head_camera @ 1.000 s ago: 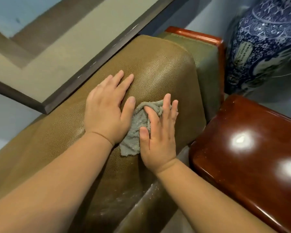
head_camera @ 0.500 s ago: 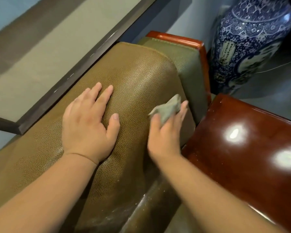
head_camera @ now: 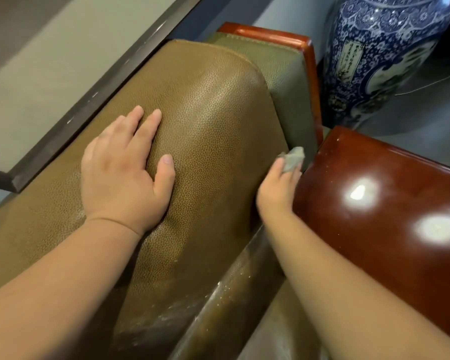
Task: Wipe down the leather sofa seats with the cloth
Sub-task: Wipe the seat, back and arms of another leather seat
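Pebbled tan leather covers the rounded sofa cushion (head_camera: pixel 213 141) under us, its grain fine and slightly glossy where light falls. Our left hand (head_camera: pixel 126 175) lies flat on it, fingers straight and a little spread, thumb out to the side. Our right hand (head_camera: pixel 277 189) sits in the narrow gap between the cushion's edge and the glossy red-brown wooden armrest (head_camera: pixel 379 209), pinching a small grey cloth (head_camera: pixel 294 159). Only a crumpled tip of the cloth shows above the fingers; the rest is hidden, and the fingertips blur. Behind the cushion, an olive leather panel (head_camera: pixel 283 74) meets a lacquered wood rail. A blue-and-white porcelain vase (head_camera: pixel 382 53) is cut off at the top.
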